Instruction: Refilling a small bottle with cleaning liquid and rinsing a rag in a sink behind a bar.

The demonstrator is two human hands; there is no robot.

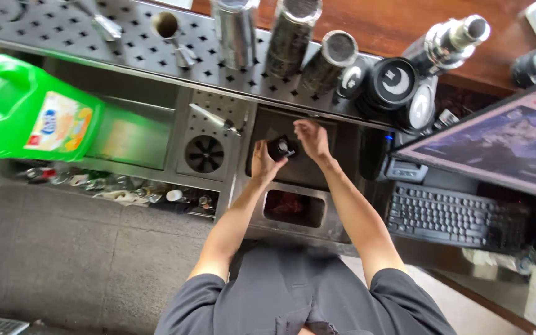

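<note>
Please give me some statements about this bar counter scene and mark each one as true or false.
1. Both hands hold a small dark object over the dark basin. True: left hand, right hand.
2. The big plastic jug is red. False: it is green.
3. A black keyboard lies at the right. True.
4. The perforated shelf is bare. False: metal shakers stand on it.
5. The screen is dark. False: it shows a picture.
</note>
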